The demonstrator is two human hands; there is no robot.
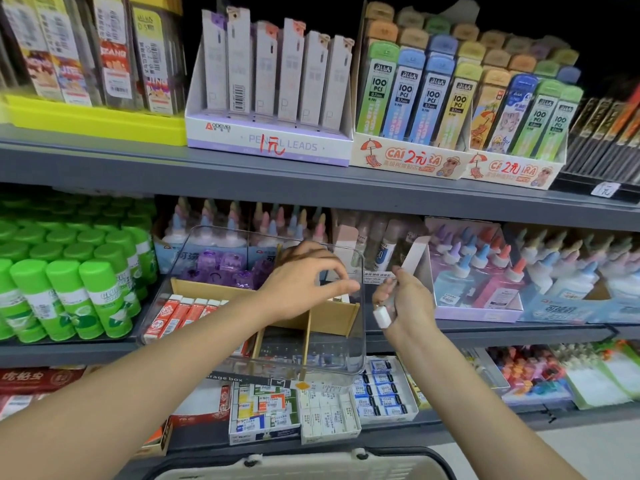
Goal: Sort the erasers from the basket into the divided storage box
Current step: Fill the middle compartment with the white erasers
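A clear storage box [362, 344] with wooden dividers [332, 315] sits on the middle shelf. Red-and-white erasers [180, 313] fill its left compartment and purple erasers [235, 268] the rear left one. My left hand [301, 282] hovers over the right rear compartment, thumb and forefinger pinched on what looks like a small white eraser [351, 286]. Just right of the box, my right hand [407, 299] is closed around white erasers, and one white eraser [381, 316] sticks out below the palm. The beige basket [311, 471] shows its rim at the bottom edge; its contents are hidden.
Green glue sticks [69, 285] crowd the shelf to the left of the box, and glue bottles [485, 271] stand to its right. Boxed erasers [311, 407] lie on the shelf below. Pencil lead displays [270, 98] line the shelf above.
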